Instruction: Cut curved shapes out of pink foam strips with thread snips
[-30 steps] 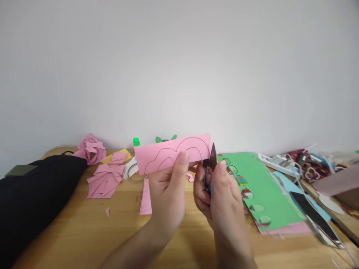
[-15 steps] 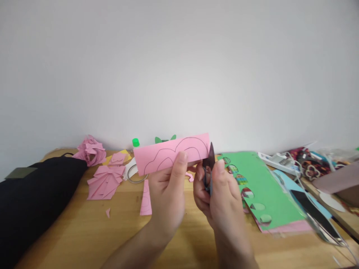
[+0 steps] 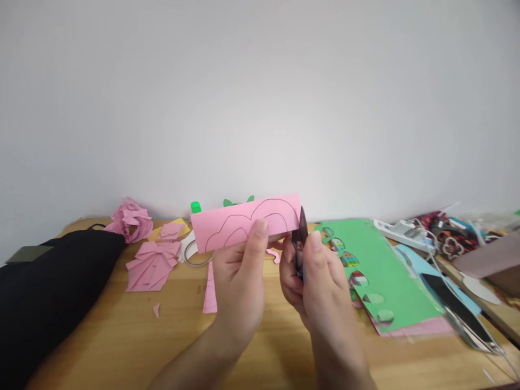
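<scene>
Left hand [image 3: 239,287] with pink paper [image 3: 223,223]; right hand [image 3: 325,287] with scissors [image 3: 300,235]

Left hand: raised above the wooden table [image 3: 101,346], forearm slanting in from the lower edge. Thumb upright, pressed flat on the front of the paper; fingers bent behind it. Grip: pinching the paper near its lower edge.

Right hand: level with the left and just beside it, forearm nearly upright, wrist below the knuckles. Thumb points up; fingers curl around the scissor handles. Grip: closed on the handles.

Pink paper: one strip, held up between viewer and wall [image 3: 260,108], right end slightly higher than the left. Curved lines drawn in dark pen.

Scissors: one pair, dark blades pointing up at the paper's right edge. Whether paper lies between the blades, cannot tell.

On the table, left: folded pink dress shape [image 3: 152,265], small pink scrap [image 3: 156,310], black cloth item [image 3: 52,292]. Partly behind the left hand: second pink piece [image 3: 209,295]. Right: green sheet [image 3: 394,276] with a row of rounded cut-outs.
</scene>
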`<state>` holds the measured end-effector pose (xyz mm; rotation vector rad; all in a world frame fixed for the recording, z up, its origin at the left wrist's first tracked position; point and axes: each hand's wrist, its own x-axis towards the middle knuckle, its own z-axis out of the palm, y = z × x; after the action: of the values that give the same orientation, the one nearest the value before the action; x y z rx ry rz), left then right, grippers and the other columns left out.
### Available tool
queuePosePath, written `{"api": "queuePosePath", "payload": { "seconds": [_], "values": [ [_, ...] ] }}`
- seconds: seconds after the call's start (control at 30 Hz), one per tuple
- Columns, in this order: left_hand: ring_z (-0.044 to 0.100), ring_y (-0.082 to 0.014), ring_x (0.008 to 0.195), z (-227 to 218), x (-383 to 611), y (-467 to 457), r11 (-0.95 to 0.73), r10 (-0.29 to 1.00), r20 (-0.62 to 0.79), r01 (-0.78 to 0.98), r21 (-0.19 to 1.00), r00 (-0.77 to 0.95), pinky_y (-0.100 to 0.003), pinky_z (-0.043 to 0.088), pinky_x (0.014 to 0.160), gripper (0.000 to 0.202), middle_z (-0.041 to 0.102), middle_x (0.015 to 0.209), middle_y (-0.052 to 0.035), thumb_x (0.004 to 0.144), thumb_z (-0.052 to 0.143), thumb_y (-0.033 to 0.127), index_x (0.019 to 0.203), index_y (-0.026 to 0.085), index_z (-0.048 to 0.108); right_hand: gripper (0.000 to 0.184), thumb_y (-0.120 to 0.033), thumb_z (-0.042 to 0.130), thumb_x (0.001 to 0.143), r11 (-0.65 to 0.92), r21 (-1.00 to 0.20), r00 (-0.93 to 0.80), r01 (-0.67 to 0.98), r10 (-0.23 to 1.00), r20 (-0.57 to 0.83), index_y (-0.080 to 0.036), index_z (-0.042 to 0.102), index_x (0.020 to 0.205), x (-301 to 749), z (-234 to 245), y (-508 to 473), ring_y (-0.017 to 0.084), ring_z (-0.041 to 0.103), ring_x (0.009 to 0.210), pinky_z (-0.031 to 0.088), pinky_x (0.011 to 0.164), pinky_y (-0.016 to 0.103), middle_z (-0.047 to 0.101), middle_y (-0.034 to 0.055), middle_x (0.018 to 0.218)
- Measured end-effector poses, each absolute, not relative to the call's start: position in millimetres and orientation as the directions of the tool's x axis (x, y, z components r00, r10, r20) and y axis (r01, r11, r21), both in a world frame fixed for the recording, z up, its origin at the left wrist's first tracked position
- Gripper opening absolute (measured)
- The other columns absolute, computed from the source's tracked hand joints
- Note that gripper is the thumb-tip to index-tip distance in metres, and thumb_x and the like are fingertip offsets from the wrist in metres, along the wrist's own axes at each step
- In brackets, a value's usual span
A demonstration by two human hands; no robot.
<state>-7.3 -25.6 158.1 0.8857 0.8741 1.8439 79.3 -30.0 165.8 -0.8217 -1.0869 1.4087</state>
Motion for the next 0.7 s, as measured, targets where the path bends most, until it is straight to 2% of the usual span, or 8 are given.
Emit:
{"api": "queuePosePath", "payload": {
  "seconds": [0.3,0.5,0.7],
  "values": [
    [0.070,-0.0165,0.063,161.7,-8.9,-25.6,-0.379,0.917,0.264,-0.447,0.810,-0.300,-0.027,0.055,0.061,0.032,0.075,0.064,-0.0015,0.091,0.063,0.040,0.069,0.022,0.079,0.044,-0.058,0.059,0.089,0.045,-0.918,-0.169,-0.395,0.978,0.121,-0.019,0.052,0.070,82.5,167.9,-30.8,0.004,0.018,0.040,0.016,0.034,0.014,0.033,-0.0097,0.048],
    [0.071,-0.0175,0.065,159.9,-10.2,-25.3,-0.379,0.913,0.261,-0.413,0.828,-0.314,-0.027,0.055,0.063,0.033,0.075,0.064,-0.0024,0.090,0.064,0.043,0.070,0.021,0.080,0.047,-0.060,0.056,0.090,0.051,-0.925,-0.175,-0.376,0.977,0.125,-0.019,0.052,0.069,86.8,168.0,-30.0,0.005,0.020,0.042,0.018,0.036,0.014,0.033,-0.0090,0.049],
    [0.071,-0.0182,0.064,158.7,-11.4,-25.6,-0.386,0.908,0.273,-0.383,0.839,-0.317,-0.027,0.055,0.060,0.035,0.075,0.064,-0.0031,0.088,0.065,0.046,0.068,0.021,0.079,0.043,-0.053,0.053,0.096,0.091,-0.919,-0.189,-0.383,0.966,0.175,-0.019,0.050,0.069,89.3,162.8,-30.5,0.004,0.018,0.041,0.017,0.035,0.014,0.032,-0.0087,0.051]
  ]
}}
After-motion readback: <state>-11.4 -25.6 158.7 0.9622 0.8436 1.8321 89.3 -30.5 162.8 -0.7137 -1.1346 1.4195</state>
